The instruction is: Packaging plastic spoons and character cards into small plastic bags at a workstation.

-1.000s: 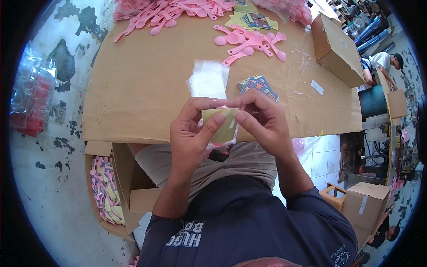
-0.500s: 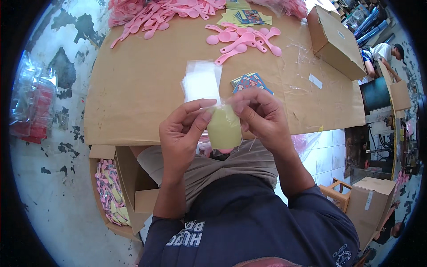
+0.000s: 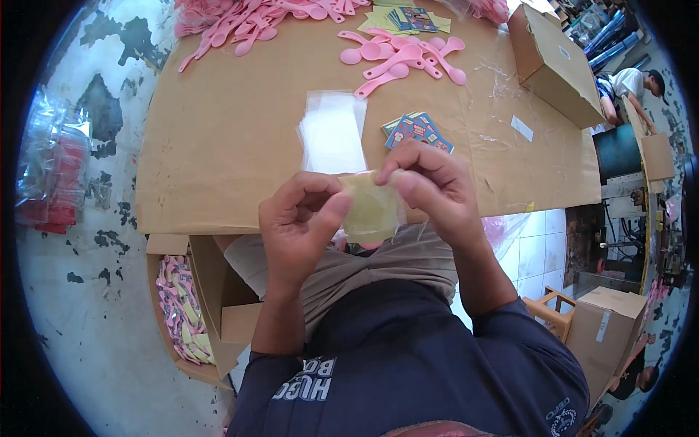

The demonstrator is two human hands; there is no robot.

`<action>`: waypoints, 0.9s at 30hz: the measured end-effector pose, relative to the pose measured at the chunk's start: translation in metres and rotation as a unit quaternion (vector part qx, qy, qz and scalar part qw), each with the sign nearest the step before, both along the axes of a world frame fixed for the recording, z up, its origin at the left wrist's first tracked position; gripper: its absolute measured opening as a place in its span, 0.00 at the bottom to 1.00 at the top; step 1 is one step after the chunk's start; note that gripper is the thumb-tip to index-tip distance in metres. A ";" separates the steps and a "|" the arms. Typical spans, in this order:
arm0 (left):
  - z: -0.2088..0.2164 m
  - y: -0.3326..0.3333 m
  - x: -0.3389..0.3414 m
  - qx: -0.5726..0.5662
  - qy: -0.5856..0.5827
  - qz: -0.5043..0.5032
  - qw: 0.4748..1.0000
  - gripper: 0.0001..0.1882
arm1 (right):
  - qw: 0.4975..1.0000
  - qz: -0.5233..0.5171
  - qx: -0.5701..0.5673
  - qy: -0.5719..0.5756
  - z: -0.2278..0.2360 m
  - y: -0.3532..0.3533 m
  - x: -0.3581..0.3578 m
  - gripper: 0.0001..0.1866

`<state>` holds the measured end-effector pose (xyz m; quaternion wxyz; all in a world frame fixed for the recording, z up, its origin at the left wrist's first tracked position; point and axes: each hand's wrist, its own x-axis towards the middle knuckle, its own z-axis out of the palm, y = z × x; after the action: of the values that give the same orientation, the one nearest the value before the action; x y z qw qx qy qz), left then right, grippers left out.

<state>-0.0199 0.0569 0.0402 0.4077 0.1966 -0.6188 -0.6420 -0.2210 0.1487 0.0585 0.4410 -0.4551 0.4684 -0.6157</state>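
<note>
Clear packet (image 3: 370,217) containing a yellow-green card is suspended between the two hands, in front of the table's (image 3: 226,153) near edge, above the lap. Left hand (image 3: 295,222): thumb and index finger pinch its upper left side. Right hand (image 3: 442,191): thumb and index finger pinch its upper right corner. The packet's body hangs below the fingertips; a pink end (image 3: 370,245) shows at its bottom.
</note>
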 end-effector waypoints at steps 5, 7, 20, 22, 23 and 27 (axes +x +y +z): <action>0.018 0.010 -0.020 0.094 0.025 -0.005 0.995 0.15 | 0.999 -0.020 -0.041 -0.020 -0.012 -0.010 0.010 0.14; 0.012 0.008 -0.019 0.120 0.015 -0.047 0.992 0.19 | 0.995 -0.054 -0.072 -0.044 -0.007 -0.009 0.012 0.20; 0.008 -0.062 0.041 -0.212 -0.131 0.296 0.922 0.18 | 0.919 -0.174 0.010 0.353 -0.004 0.002 -0.018 0.11; 0.010 -0.077 0.057 -0.305 -0.231 0.341 0.859 0.17 | 0.874 -0.261 0.019 0.411 -0.004 0.004 -0.033 0.11; 0.009 -0.082 0.066 -0.302 -0.288 0.327 0.848 0.16 | 0.873 -0.261 0.019 0.410 -0.004 0.003 -0.040 0.11; -0.009 -0.092 0.084 -0.375 -0.432 0.253 0.780 0.18 | 0.820 -0.289 0.079 0.488 -0.010 0.004 -0.055 0.18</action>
<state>0.0639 -0.0353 0.0310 0.2866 0.4349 -0.8499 -0.0805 -0.2759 0.1529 0.0487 -0.0090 -0.5034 0.7794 -0.3729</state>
